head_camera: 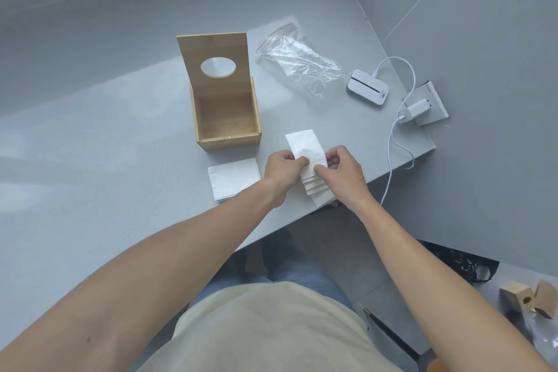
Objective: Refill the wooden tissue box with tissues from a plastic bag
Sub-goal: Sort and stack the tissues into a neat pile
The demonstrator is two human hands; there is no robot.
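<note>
Both hands, left [282, 167] and right [339, 169], are clenched on a fanned tissue stack [308, 160].
Tissues are being gathered; beyond the hands the wooden tissue box [226, 118] stands open and empty, so squaring and lowering in is called for next.

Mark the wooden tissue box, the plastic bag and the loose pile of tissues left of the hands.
wooden tissue box [228, 138]: head view, front wall below the open top.
plastic bag [297, 62]: head view, middle of the clear, flat bag.
tissue pile [232, 180]: head view, centre of the top sheet.
</note>
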